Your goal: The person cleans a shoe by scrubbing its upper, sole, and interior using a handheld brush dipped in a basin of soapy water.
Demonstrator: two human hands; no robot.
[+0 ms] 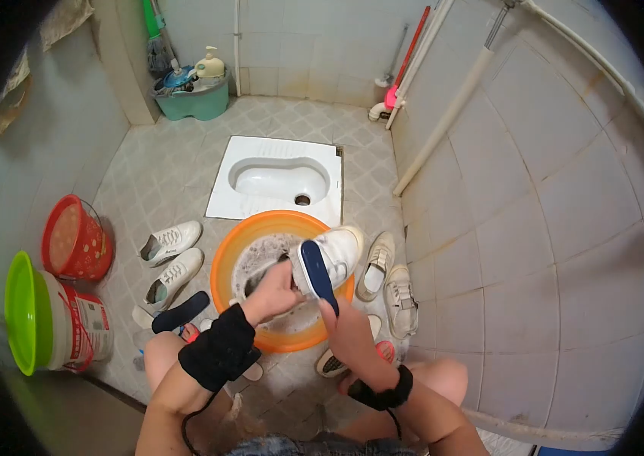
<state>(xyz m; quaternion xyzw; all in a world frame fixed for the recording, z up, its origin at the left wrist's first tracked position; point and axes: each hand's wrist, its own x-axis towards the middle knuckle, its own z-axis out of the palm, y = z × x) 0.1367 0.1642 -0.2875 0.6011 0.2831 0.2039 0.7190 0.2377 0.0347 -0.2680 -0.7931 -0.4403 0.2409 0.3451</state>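
My left hand is closed on the heel end of a white shoe, holding it tilted above an orange basin. The basin contains grey, foamy water, and something dark lies in it, partly hidden by my left hand. My right hand grips the narrow handle of a dark blue scrub brush. The brush lies against the side of the shoe, and its bristles are mostly hidden. Both wrists wear black bands.
Two white sneakers and a dark insole lie left of the basin; beige shoes stand right. A squat toilet is beyond. A red bucket and green basin stand left, a teal tub at the back.
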